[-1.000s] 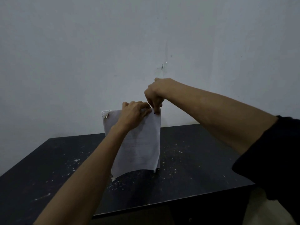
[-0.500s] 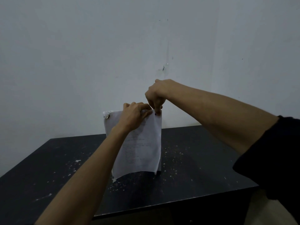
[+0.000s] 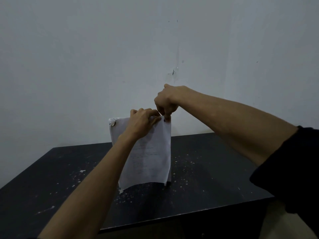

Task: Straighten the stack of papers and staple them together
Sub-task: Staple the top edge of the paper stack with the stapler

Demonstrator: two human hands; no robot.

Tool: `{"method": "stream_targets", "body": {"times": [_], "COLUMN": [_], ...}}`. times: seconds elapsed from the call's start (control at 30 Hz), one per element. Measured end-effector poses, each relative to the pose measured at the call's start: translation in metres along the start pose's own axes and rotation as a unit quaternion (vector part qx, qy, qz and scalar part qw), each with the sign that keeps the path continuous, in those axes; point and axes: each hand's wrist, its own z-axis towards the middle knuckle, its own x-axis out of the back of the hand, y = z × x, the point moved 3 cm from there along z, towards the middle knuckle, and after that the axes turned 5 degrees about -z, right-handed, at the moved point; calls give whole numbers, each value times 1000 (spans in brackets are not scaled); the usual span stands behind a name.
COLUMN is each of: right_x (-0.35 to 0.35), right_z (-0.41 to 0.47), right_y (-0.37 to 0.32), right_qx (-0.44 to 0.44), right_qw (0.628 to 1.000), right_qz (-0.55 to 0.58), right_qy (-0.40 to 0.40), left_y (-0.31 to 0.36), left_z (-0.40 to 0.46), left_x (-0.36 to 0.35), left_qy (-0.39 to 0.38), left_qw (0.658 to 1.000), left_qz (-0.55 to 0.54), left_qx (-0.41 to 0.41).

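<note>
Papers [image 3: 148,152] upright at frame centre, bottom edge on dark table [image 3: 215,178]. Left hand [image 3: 141,123] clamped over top edge; right hand [image 3: 166,102] pinching upper right corner. Squaring step, probably; next, tapping edges flush, then finding a stapler, none visible.

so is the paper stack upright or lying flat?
Upright: paper stack stands on its bottom edge on the table, both hands pinching its top.

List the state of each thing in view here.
stack of papers: upright on edge on the table, lower corners curling
left hand: gripping the stack's top edge
right hand: pinching the top right corner
black table: flecked with white specks
</note>
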Motion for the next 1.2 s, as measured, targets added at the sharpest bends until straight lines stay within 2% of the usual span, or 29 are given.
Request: {"method": "stream_targets", "body": {"times": [0.37,0.67,0.9,1.0,1.07,1.13,1.2], "right_x": [-5,-18,-36,-53,-68,-83,-97], "right_z": [-4,-16,-19,-19,-20,-20,-23], "right_y": [5,13,22,23,18,9,-2], "right_qx": [12,7,-18,-36,-55,-59,-62], "right_qw": [999,992,981,952,920,875,814], "right_qz": [5,114,178,292,382,480,570], "right_qy": [38,-53,-74,-83,-60,3,94], "left_y": [2,15,9,8,7,5,4], "left_z": [-1,-2,-2,-3,-4,-4,-3], "left_x": [2,0,4,4,4,5,6], "left_qy": [-2,-1,-6,0,8,13,15], "left_qw": [1000,999,1000,1000,1000,1000,999], "left_qz": [11,32,24,18,10,2,1], "left_qx": [13,7,19,18,20,28,30]}}
